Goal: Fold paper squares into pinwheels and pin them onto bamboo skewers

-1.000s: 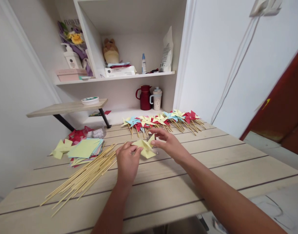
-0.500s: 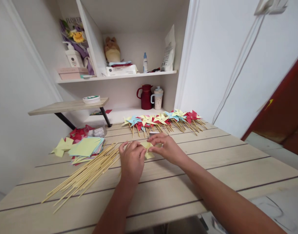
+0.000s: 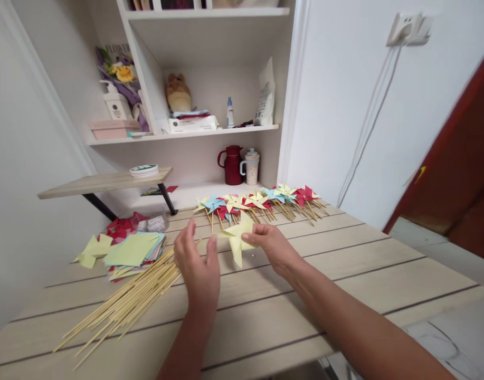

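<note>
A pale yellow paper pinwheel [image 3: 236, 240] is pinched at its right side between the thumb and fingers of my right hand [image 3: 271, 245], raised above the table. My left hand [image 3: 198, 261] is just left of it, fingers and thumb apart, holding nothing. No stick shows on this pinwheel. A bundle of thin wooden sticks [image 3: 126, 303] lies on the table left of my left hand. Beyond both hands, a row of finished pinwheels [image 3: 257, 200] on sticks, in yellow, red and blue, rests on the table.
Square coloured paper sheets [image 3: 131, 249] are stacked at the left, beside a folded yellow paper piece [image 3: 93, 250] and red paper pieces [image 3: 121, 227]. Behind stand a small wooden riser [image 3: 103, 182], a red jug [image 3: 233, 166] and a cup [image 3: 252, 168]. The table's front edge is near my forearms.
My left hand has let go of the yellow pinwheel and drawn left, opening. My right hand has lifted and turned the pinwheel toward me. The camera view has tilted up slightly.
</note>
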A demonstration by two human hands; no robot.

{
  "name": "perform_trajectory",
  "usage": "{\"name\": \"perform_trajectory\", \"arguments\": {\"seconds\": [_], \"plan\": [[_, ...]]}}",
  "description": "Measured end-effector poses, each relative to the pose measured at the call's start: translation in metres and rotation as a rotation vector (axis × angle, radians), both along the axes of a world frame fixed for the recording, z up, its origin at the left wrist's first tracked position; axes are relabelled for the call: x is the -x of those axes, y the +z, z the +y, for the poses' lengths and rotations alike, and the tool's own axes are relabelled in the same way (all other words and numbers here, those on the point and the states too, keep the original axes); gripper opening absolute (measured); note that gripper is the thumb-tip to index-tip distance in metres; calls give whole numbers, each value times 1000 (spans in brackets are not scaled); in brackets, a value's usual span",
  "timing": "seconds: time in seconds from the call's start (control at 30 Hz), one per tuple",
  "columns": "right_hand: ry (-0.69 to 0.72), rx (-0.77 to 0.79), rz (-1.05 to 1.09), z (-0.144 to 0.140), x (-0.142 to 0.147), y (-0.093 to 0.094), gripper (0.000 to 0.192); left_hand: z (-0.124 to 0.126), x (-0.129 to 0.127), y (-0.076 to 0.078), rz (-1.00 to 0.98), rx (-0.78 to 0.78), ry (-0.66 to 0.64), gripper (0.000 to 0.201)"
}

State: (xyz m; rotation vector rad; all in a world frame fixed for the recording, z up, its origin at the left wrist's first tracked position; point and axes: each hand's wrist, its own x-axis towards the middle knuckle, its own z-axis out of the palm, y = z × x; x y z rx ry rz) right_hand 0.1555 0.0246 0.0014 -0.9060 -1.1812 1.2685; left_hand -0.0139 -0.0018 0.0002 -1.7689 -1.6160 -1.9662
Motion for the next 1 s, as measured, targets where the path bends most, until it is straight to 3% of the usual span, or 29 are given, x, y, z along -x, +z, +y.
{"name": "perform_trajectory", "arguments": {"seconds": [0.07,0.13,0.2,0.3,0.6,0.8,1.0], "plan": [[-12,38,121,3,-1,-1,26,4,4,-1,-267,115,-114,51],[-18,70,192,5,-1,-2,27,6,5,-3,-460,334,-348,47],[-15,88,229,6,-1,-1,27,6,4,-4,-541,483,-543,48],[6,95,245,3,0,0,29,3,-1,-1,-573,502,-663,40],[55,46,176,0,11,-8,29,0,-6,0,-579,633,-796,38],[27,2,114,-1,13,-11,27,-2,-8,-2,-586,635,-677,35],[73,-4,108,-3,16,-12,23,2,-9,-6,-460,595,-597,30]]}}
